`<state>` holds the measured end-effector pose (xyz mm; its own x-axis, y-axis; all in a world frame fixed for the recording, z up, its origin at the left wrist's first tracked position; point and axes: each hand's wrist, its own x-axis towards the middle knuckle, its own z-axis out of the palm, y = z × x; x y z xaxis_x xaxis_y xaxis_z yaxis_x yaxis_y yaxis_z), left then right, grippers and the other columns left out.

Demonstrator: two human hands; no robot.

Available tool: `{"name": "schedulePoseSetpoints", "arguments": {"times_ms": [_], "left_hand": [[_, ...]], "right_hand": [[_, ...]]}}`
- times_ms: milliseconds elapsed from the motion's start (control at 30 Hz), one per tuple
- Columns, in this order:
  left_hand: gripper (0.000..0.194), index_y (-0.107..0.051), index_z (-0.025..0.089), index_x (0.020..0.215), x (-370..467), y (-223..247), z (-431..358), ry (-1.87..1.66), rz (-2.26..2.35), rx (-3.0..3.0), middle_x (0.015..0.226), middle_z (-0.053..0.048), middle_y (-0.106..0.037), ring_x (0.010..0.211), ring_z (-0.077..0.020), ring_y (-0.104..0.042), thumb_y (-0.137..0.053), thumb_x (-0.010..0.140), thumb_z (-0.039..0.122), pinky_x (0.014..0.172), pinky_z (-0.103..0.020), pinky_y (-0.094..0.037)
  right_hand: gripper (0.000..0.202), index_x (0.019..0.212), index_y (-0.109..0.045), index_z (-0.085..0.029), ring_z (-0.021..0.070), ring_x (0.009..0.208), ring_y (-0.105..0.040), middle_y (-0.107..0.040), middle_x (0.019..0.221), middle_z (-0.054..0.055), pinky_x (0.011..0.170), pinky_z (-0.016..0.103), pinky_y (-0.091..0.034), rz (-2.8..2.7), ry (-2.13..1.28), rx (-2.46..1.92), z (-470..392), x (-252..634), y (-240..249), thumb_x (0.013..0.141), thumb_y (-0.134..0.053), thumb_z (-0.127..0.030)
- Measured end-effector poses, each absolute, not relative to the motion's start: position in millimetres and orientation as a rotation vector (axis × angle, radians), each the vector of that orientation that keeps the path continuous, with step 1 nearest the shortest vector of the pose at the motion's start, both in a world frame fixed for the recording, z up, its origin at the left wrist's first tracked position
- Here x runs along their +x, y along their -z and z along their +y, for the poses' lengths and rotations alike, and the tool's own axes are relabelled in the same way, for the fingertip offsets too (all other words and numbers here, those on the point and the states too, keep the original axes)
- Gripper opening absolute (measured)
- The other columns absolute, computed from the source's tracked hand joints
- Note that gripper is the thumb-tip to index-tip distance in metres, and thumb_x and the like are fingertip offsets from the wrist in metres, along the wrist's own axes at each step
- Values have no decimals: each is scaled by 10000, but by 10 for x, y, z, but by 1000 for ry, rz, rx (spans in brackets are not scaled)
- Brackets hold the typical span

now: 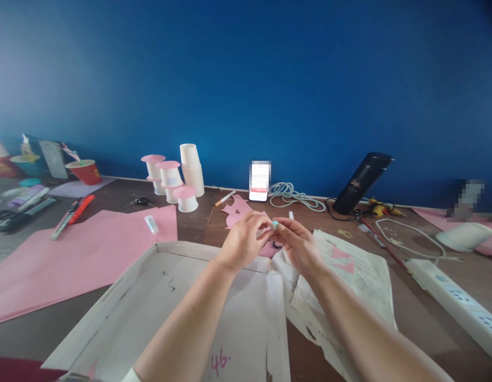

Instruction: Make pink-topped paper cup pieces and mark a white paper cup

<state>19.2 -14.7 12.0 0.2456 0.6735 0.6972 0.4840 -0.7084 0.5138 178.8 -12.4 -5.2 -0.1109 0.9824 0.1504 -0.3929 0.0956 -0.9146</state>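
Over the far edge of a white cardboard box lid (pixel 142 297), my two hands meet with their fingertips close together. My left hand (pixel 244 241) is closed in a pinch at a small teal-and-white piece (pixel 274 225), too small to name. From the other side my right hand (pixel 299 246) pinches the same piece between thumb and fingers. Pink paper scraps (pixel 238 207) lie behind and partly under the hands. To the right of the lid are printed sheets (pixel 361 281) with small pink paper triangles (pixel 343 265) on them.
Large pink paper (pixel 90 254) lies left with a glue stick (pixel 151 224) and box cutter (pixel 73 215). White paper cups (pixel 192 170) and pink-topped cups (pixel 186 199) stand behind. A phone (pixel 259 181), coiled cable (pixel 296 197), black bottle (pixel 361 183) and power strip (pixel 456 300) are around.
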Motion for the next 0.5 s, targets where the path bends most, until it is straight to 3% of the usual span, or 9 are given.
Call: {"name": "schedulePoseSetpoints", "arguments": {"times_ms": [500], "left_hand": [[123,-581,191,935,190,-75,-113,-1427,1048,2360,940,-32,-630,859,-137,-610,-596,820,147,729,-261,-504]], "right_hand": [[219,905,-688,-233,140,808,-642,-696,862,9,783,301,-507,-1105,-1450,-742,-85,1843,51,720,-758,-326]]}}
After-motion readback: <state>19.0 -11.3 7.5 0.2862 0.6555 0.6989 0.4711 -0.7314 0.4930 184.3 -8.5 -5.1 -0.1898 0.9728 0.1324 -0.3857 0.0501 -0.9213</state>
